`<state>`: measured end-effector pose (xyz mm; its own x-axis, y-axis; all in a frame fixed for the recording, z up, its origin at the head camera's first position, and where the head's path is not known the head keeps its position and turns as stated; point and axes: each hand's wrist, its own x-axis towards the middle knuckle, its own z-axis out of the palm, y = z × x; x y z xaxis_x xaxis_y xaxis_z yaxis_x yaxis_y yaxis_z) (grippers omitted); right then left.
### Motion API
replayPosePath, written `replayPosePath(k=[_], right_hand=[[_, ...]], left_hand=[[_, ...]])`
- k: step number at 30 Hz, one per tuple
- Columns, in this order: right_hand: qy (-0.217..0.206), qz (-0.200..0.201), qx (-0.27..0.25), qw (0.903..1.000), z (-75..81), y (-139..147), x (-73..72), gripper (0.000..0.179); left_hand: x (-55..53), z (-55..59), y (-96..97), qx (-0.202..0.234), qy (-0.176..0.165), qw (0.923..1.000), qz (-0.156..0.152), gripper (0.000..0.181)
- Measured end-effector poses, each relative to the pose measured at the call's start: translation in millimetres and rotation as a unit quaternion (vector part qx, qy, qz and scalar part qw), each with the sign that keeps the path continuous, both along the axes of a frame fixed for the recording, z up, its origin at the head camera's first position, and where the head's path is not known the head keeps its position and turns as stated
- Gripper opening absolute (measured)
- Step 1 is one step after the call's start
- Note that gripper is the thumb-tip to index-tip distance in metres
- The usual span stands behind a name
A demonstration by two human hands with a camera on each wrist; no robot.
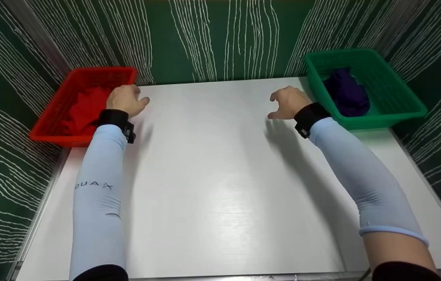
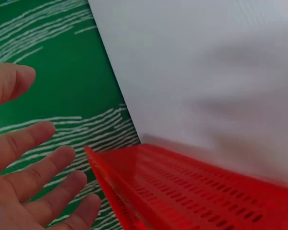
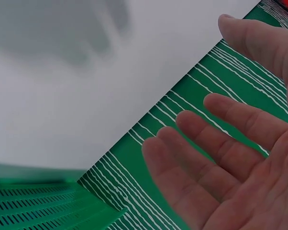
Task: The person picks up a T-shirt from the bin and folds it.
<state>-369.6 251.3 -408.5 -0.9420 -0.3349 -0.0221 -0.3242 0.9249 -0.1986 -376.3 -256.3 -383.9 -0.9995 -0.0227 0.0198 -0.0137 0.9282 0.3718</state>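
Observation:
My left hand [image 1: 126, 100] hovers by the right side of a red basket [image 1: 48, 117], fingers loosely bent and nothing held. Red cloth [image 1: 88, 109] lies crumpled inside that basket. In the left wrist view the fingers [image 2: 43, 167] are spread apart, beside the basket's slotted wall. My right hand [image 1: 288, 102] is held over the white table, just left of a green basket [image 1: 408, 111], and its palm shows bare in the right wrist view. A bunched dark purple cloth [image 1: 347, 93] sits in the left part of the green basket.
A white table [image 1: 212, 168] spans the space between the two baskets. Green walls [image 1: 212, 43] with white streaks stand behind it and at both sides. A metal edge strip [image 1: 244, 277] runs along the table's near side.

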Motion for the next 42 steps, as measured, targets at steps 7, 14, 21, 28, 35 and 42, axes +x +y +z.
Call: replayPosePath(k=[7,14,21,28,35,42], right_hand=[[-0.012,-0.007,0.006,0.9999,-0.7,-4.5,0.7,0.06],[-0.024,-0.01,0.008,0.9996,-0.7,-6.8,1.1,0.06],[-0.036,-0.005,0.015,0.9992,0.4,-11.6,2.4,0.06],[-0.034,-0.002,0.024,0.9991,-2.4,-12.0,1.3,0.06],[-0.041,-0.005,0.025,0.9988,-4.7,-11.9,-0.6,0.06],[-0.042,-0.003,0.026,0.9988,-5.0,-14.6,0.1,0.06]], left_hand=[[5.8,5.1,-38.8,0.006,0.0,0.9996,0.027,0.062],[6.1,1.3,-56.6,-0.024,-0.08,0.9957,0.042,0.064],[1.8,-7.7,-51.3,-0.01,-0.16,0.9866,0.033,0.059],[1.4,-11.0,-44.2,-0.012,-0.168,0.985,0.04,0.059],[4.2,-5.4,-24.2,-0.024,-0.192,0.9806,0.032,0.056],[4.5,0.1,-6.5,-0.059,-0.22,0.9735,0.02,0.061]])
